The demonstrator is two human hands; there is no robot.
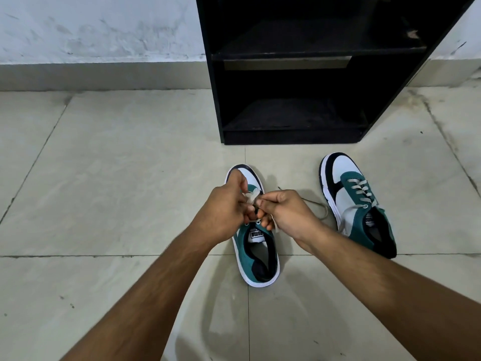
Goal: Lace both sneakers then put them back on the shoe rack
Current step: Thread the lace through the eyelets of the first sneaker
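Two teal, white and navy sneakers stand on the tiled floor, toes toward the rack. Over the lace area of the left sneaker (256, 256), my left hand (223, 212) and my right hand (289, 212) meet, both pinching its pale lace (251, 197). My hands hide most of that shoe's eyelets. The right sneaker (356, 201) sits apart to the right with grey lace crossed through its eyelets and loose ends trailing on the floor to its left. The black shoe rack (291, 58) stands just beyond the shoes, both visible shelves bare.
A pale wall with a grey skirting (104, 76) runs behind the rack. Beige floor tiles (117, 178) with dark joints spread to the left and right of the shoes.
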